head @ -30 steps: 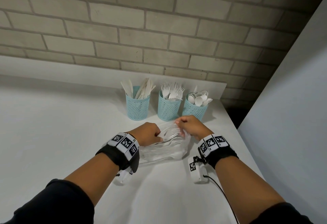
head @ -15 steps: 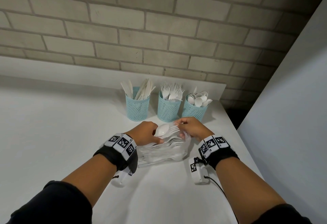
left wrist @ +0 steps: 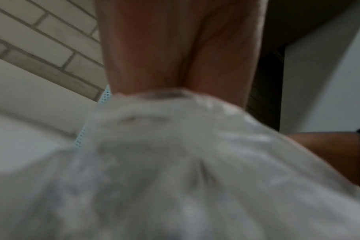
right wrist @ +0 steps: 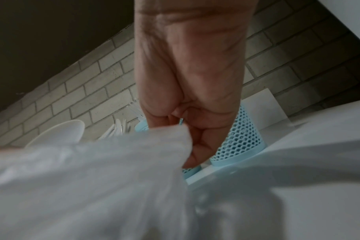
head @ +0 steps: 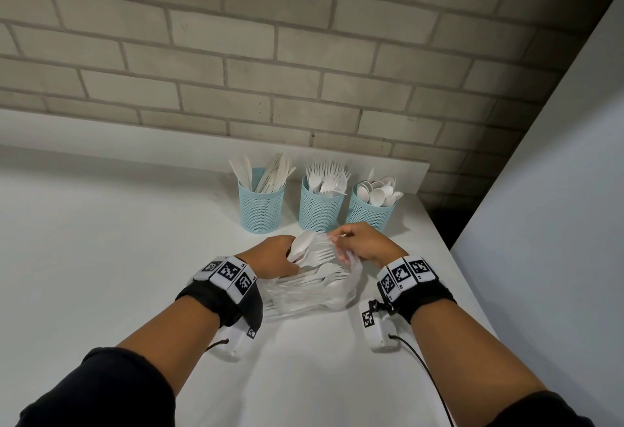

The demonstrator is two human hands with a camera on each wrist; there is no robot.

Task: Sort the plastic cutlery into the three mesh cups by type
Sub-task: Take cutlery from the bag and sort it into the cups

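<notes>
A clear plastic bag (head: 314,295) of white forks lies on the white table (head: 118,257) between my hands. My left hand (head: 275,257) grips a white spoon (head: 302,244) and a fork (head: 319,252) pulled out of the bag's mouth. My right hand (head: 361,244) pinches the bag's edge (right wrist: 175,134) and holds it up. Behind stand three blue mesh cups: knives (head: 261,203) on the left, forks (head: 320,205) in the middle, spoons (head: 369,212) on the right. The left wrist view is blurred by the bag (left wrist: 175,162).
A brick wall (head: 304,55) rises behind the cups. A grey partition (head: 557,190) closes off the right side, with a dark gap (head: 445,224) beside the table's right edge. Bare tabletop stretches to the left.
My left hand has drawn a spoon and a fork up out of the bag. The right hand stays pinching the bag's edge.
</notes>
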